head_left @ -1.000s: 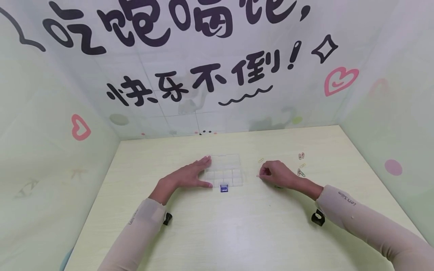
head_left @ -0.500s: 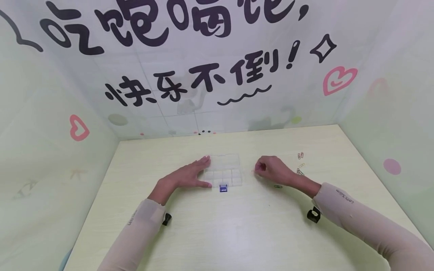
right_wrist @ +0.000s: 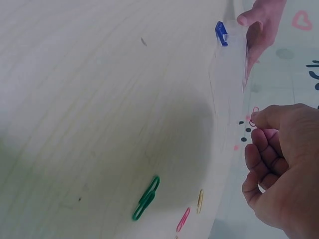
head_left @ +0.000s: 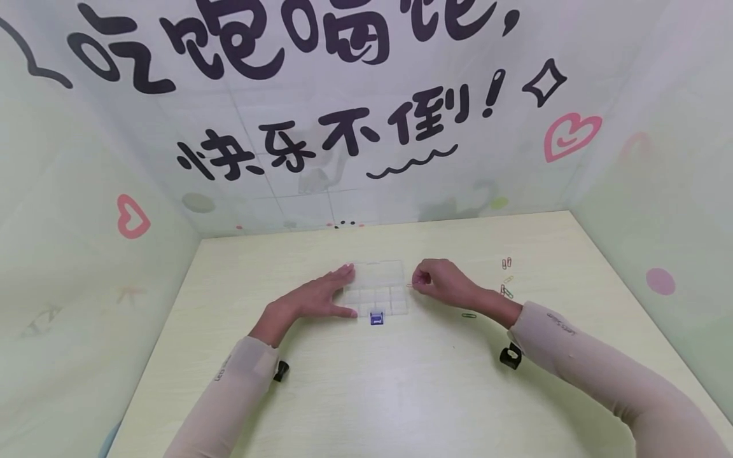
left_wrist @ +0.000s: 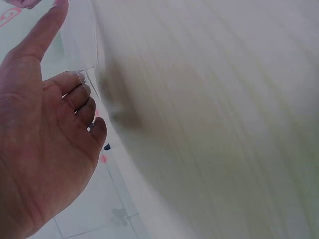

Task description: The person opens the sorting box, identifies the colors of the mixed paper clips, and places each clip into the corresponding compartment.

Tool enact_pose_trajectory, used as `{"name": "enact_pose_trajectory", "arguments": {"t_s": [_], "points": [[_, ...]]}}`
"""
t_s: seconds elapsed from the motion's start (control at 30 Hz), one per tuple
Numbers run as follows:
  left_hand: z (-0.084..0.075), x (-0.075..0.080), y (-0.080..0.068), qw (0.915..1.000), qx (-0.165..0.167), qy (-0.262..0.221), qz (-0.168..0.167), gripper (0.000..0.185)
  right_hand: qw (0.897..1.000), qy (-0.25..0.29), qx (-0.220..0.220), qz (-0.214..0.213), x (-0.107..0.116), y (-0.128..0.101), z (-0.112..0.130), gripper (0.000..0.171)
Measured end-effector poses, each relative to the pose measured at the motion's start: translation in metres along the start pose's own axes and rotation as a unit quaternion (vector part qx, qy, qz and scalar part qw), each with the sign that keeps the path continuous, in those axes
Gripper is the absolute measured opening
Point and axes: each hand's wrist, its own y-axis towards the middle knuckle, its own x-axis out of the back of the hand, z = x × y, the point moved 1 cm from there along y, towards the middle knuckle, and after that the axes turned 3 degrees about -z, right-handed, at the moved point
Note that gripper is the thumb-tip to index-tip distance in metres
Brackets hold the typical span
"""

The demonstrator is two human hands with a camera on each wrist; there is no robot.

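One clear, compartmented plastic box point(head_left: 376, 275): left hand point(head_left: 316, 296), grip spread, at nine o'clock; right hand point(head_left: 449, 283) at three, grip pinching a looped reddish paperclip point(head_left: 409, 285).

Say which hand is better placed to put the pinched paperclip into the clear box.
Right, most likely: the right hand pinches the reddish paperclip near the right side of the clear box. The left hand shows no clip; it spans the box's left side.
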Motion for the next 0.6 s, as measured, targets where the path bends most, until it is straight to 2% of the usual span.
{"name": "enact_pose_trajectory", "arguments": {"t_s": [0.6], "points": [[0.0,-0.001,0.002,1.0,-0.004,0.0,-0.003,0.111,1.0,-0.001,0.025,0.01,-0.014,0.016,0.013,0.004]]}}
